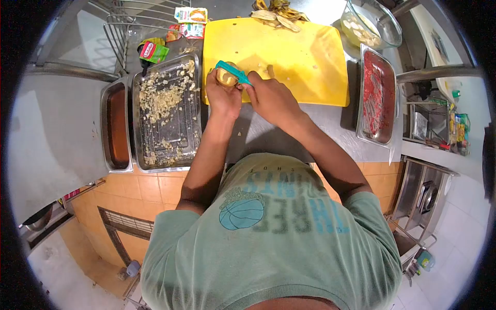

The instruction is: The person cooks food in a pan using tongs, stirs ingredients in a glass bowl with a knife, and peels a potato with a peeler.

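Observation:
A round, partly peeled potato (226, 77) is cupped in my left hand (223, 95), above the left edge of a yellow cutting board (289, 57). My right hand (271, 98) grips a teal peeler (231, 70), whose head lies across the potato's top. Small scraps are scattered on the board. Dark and yellow peels (279, 15) lie at the board's far edge. Beyond its far right corner, a glass bowl (397, 32) holds pale pieces in liquid.
Left of the board are a metal tray (197, 111) with chopped pale bits, a narrow pan of brown liquid (118, 126), a wire rack (116, 39) and packets (191, 23). A red-smeared metal pan (380, 98) stands right.

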`<state>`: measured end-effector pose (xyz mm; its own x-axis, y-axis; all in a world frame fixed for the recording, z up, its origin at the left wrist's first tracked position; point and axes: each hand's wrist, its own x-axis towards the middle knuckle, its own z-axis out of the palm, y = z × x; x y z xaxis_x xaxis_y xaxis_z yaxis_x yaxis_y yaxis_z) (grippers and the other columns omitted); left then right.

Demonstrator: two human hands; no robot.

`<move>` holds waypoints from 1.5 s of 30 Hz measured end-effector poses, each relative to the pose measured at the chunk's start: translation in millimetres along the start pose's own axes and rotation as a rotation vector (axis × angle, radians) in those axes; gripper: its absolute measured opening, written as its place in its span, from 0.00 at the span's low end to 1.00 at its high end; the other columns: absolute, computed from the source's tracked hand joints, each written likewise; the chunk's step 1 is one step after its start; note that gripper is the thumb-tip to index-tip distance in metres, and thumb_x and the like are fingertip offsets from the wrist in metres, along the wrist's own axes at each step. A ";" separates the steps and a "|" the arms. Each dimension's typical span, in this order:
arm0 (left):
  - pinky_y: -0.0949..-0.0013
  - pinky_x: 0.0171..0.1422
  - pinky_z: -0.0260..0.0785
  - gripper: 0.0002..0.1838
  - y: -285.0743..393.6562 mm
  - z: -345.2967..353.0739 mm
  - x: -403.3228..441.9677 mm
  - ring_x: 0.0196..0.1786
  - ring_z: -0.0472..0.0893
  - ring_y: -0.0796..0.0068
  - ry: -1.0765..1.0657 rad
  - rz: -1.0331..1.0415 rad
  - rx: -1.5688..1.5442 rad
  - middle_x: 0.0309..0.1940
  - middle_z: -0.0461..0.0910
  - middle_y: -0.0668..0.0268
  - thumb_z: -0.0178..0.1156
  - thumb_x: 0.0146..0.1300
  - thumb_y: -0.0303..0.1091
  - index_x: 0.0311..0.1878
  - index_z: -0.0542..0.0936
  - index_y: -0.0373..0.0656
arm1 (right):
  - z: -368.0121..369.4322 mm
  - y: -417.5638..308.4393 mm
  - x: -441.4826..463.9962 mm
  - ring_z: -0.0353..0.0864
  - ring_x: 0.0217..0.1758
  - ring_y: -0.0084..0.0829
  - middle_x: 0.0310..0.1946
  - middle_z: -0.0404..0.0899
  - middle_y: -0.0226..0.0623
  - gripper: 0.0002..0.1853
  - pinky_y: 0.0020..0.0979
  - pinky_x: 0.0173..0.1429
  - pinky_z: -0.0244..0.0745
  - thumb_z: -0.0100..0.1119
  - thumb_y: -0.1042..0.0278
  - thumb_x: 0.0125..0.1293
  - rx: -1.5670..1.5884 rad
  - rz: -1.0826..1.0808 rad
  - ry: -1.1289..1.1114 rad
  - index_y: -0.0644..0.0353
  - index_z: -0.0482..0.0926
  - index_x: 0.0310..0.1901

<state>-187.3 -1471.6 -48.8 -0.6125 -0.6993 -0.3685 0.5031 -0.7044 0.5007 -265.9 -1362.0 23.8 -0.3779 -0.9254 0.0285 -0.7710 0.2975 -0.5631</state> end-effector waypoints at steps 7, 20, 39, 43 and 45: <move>0.71 0.32 0.60 0.15 0.1 11.4 -7.4 0.32 0.73 0.76 0.103 -0.003 0.035 0.33 0.76 0.71 0.37 0.69 0.44 0.39 0.72 0.49 | 8.4 1.3 2.1 0.79 0.27 0.53 0.21 0.77 0.52 0.12 0.51 0.31 0.74 0.47 0.61 0.65 -0.038 -0.018 0.041 0.62 0.70 0.42; 0.69 0.39 0.72 0.19 11.3 -3.9 -5.6 0.47 0.77 0.64 0.029 -0.131 -0.064 0.44 0.77 0.61 0.37 0.68 0.44 0.48 0.72 0.43 | 16.4 70.7 36.4 0.79 0.32 0.55 0.26 0.78 0.55 0.13 0.51 0.36 0.73 0.45 0.60 0.66 -0.152 0.243 0.000 0.63 0.70 0.41; 0.69 0.38 0.67 0.23 -1.4 0.4 -5.6 0.36 0.74 0.70 0.150 -0.088 -0.033 0.34 0.76 0.64 0.33 0.69 0.53 0.43 0.73 0.46 | 6.8 -10.3 -5.1 0.81 0.28 0.52 0.24 0.79 0.52 0.12 0.50 0.33 0.75 0.48 0.63 0.63 -0.133 0.006 -0.078 0.62 0.71 0.43; 0.74 0.34 0.65 0.19 -2.0 -15.3 -0.8 0.32 0.75 0.75 0.032 -0.021 0.009 0.32 0.76 0.70 0.37 0.69 0.50 0.41 0.72 0.48 | 9.9 -7.8 -0.1 0.81 0.29 0.51 0.24 0.79 0.51 0.11 0.49 0.33 0.76 0.48 0.66 0.62 -0.164 0.003 -0.045 0.64 0.71 0.41; 0.74 0.33 0.64 0.17 -6.3 -10.0 -6.8 0.33 0.75 0.77 0.152 0.025 0.001 0.32 0.76 0.72 0.39 0.69 0.49 0.41 0.72 0.50 | 13.8 2.3 9.4 0.80 0.30 0.51 0.24 0.79 0.52 0.11 0.49 0.34 0.75 0.48 0.65 0.63 -0.195 0.033 -0.062 0.63 0.71 0.41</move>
<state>-180.2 -1463.6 -57.3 -0.5008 -0.7267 -0.4701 0.5162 -0.6868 0.5117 -264.2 -1373.2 11.4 -0.3773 -0.9251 -0.0419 -0.8454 0.3625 -0.3922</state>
